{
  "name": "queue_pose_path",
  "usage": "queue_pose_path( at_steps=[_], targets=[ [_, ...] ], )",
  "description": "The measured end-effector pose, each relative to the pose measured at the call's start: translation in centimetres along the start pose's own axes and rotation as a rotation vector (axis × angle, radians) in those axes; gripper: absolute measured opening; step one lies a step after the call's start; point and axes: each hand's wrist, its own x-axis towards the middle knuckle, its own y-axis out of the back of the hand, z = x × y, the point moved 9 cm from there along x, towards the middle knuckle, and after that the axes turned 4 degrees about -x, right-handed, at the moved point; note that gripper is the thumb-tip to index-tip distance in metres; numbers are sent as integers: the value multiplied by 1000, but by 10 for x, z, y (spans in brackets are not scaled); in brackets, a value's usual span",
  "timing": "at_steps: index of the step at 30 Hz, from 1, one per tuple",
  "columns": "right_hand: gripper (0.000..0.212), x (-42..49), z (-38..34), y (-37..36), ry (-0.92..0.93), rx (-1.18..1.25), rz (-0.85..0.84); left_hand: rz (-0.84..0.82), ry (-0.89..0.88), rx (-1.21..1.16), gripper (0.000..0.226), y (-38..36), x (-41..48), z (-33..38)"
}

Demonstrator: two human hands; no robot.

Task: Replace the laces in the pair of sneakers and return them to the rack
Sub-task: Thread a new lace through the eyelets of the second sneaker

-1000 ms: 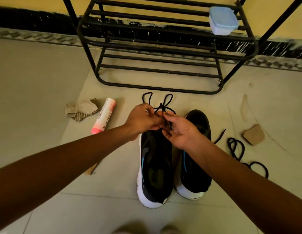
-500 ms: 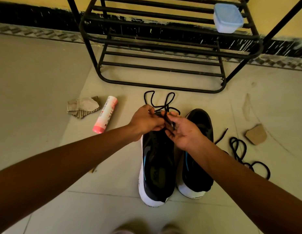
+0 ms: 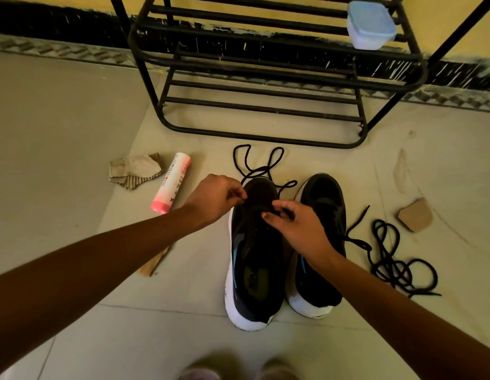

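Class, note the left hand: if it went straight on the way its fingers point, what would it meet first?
The left hand, pinching the lace, would likely meet the toe of the sneaker beneath it first, then the right hand; depth is unclear.

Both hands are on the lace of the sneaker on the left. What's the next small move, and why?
Likely draw the lace taut and even, then cross it to the next eyelets. The left hand and right hand each pinch it near the toe end of the sneaker. Most of its length lies slack in loops on the floor beyond, so the lacing looks barely begun.
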Motion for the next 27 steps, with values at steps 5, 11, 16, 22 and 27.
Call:
queue_pose_path(
  at_steps=[5,11,16,22,27],
  targets=[
    [50,-6,-5,-4,142,-202,32,-51,-4,-12,9,-11,-2,-3],
    [34,-6,-11,-9,180,-228,40,-81,-28,61,12,-17,-7,-5],
    [28,-2,-13,-20,179,-216,-3,-109,-67,168,14,-25,-7,7],
    [30,6,-1,-23,82,-105,-28,-163,-146,398,18,-28,-7,19],
    [30,8,2,-25,60,-58,-43,-186,-215,490,27,-29,-9,26]
  ],
)
